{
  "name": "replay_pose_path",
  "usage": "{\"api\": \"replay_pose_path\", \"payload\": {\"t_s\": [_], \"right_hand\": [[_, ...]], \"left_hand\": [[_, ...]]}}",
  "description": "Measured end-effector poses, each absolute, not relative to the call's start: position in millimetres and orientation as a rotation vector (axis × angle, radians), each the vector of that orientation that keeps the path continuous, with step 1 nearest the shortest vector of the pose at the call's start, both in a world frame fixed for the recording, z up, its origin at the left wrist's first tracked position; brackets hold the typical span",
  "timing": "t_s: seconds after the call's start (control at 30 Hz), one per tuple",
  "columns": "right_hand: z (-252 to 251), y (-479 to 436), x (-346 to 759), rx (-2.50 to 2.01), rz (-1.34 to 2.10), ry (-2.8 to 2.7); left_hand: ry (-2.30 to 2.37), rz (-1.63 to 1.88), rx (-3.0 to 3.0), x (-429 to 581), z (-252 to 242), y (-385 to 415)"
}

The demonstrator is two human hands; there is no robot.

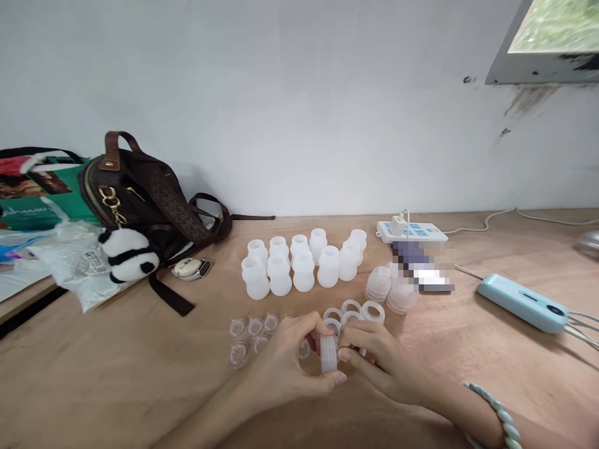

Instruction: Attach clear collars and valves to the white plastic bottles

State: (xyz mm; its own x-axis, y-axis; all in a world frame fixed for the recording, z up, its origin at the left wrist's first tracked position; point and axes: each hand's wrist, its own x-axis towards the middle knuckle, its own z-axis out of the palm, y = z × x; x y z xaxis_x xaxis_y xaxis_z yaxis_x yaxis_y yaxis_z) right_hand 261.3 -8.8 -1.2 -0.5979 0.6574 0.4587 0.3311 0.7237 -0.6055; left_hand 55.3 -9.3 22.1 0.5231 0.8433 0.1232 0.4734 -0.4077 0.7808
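While your left hand [292,355] clamps a translucent ribbed plastic ring [329,354] on edge between thumb and fingers, your right hand [381,358] sits just right of it, fingers bunched; whether they pinch anything, I cannot tell. You hold the ring over the near part of the brown wooden table [140,380]. Clear plastic nipples [238,354] lie to your left, white waisted plastic bottles [303,272] stand farther off, and clear domed plastic caps [378,283] sit far right.

Translucent whitish ring [329,354], milky-white bottles [304,272].
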Motion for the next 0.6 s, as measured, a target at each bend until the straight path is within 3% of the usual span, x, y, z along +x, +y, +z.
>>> {"api": "replay_pose_path", "payload": {"t_s": [0.17,0.6], "right_hand": [[3.9,-12.0,260.2,-0.707,0.622,-2.242],[5.4,-11.5,266.4,-0.64,0.2,-2.106]], "left_hand": [[1.087,0.708,2.132,46.9,25.6,-11.7],[1.009,0.678,1.906,50.8,39.8,-9.2]]}}
